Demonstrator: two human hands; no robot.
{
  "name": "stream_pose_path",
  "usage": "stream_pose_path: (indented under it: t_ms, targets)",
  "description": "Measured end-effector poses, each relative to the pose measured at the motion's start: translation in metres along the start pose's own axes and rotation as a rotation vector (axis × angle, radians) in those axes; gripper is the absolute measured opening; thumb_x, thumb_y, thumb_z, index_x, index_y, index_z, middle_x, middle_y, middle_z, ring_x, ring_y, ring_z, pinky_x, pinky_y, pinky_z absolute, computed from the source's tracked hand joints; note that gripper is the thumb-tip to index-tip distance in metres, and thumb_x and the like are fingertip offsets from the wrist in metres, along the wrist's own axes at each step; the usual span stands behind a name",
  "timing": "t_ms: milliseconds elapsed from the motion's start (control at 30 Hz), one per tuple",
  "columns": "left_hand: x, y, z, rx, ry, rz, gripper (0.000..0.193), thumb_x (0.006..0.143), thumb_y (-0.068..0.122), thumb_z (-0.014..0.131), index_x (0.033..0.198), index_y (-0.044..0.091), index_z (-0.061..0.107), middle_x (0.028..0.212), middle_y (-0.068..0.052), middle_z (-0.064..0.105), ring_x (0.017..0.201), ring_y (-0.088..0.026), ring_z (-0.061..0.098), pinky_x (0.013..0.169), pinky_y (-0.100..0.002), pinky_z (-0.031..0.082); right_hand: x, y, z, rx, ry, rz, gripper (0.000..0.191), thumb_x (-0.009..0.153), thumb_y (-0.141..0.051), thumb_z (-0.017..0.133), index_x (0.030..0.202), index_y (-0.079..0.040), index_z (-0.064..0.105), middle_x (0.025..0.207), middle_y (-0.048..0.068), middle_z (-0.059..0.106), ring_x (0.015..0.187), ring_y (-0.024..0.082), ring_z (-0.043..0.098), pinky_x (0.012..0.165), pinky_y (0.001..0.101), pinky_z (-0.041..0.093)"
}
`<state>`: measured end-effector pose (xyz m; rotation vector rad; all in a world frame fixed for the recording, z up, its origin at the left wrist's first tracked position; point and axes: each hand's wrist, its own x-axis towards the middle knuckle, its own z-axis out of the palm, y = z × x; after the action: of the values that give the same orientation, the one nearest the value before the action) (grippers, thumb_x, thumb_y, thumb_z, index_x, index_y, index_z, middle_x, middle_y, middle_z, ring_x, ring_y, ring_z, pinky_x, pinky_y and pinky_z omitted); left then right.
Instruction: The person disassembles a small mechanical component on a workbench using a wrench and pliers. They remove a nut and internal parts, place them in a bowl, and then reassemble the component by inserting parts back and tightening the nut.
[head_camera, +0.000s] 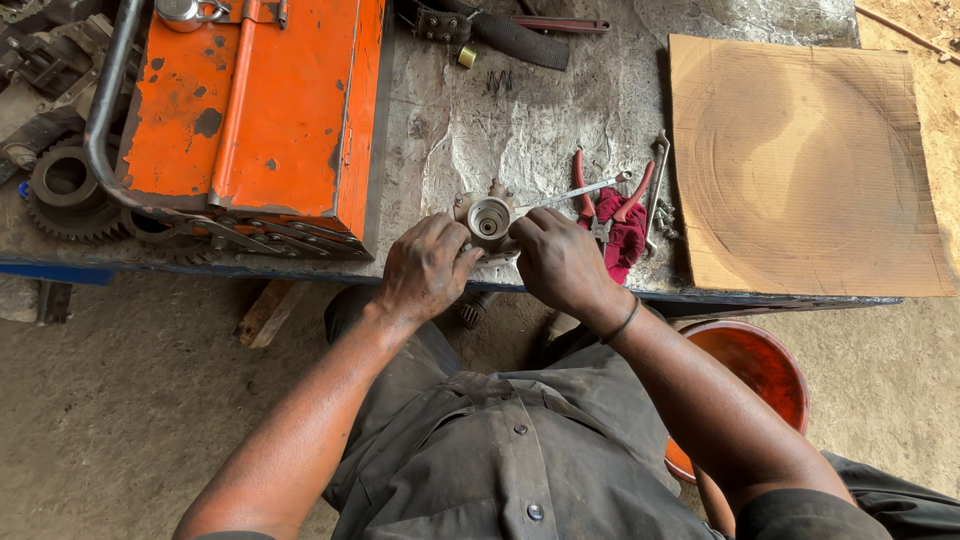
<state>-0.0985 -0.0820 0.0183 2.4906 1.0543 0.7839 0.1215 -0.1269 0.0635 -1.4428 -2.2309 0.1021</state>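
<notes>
Both grips closing on one metal housing (489, 218) at the table (470, 130) edge: left hand (425, 270) cupping from the left, right hand (560, 262) from the right, bore facing upward, flat wrench (575, 192) angling away rightward toward red-handled pliers (610, 195).

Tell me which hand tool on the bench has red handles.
The pliers, right of the right hand, above the red rag. The two spanners, one across them and one alongside, are bare metal.

Both hands, left (425, 268) and right (558, 262), around a round metal housing (489, 218) beside red-handled pliers (610, 195).
</notes>
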Motion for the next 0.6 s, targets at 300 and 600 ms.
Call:
stream_pose_path:
  t_ms: [300,600]
  targets:
    - [0.005,0.004,-0.005,-0.008,0.073,0.017,0.022,0.090,0.020,0.078,0.096,0.002,0.067,0.092,-0.013,0.067,0.088,-0.027,0.070,0.075,-0.040,0.059,-0.002,0.001,0.002,0.023,-0.049,0.130,0.018,0.092,-0.018,0.073,0.091,-0.004,0.062,0.082,0.013,0.063,0.076,0.034,0.066,0.063,0.0468,0.052]
    - [0.018,-0.014,0.013,-0.084,0.115,-0.178,0.028,0.093,0.013,0.071,0.115,-0.004,0.067,0.100,-0.016,0.068,0.082,-0.026,0.069,0.068,-0.037,0.060,0.010,0.017,0.010,0.083,-0.021,0.217,0.018,0.093,-0.020,0.072,0.097,-0.005,0.065,0.088,0.011,0.069,0.075,0.026,0.071,0.073,0.0436,0.057]
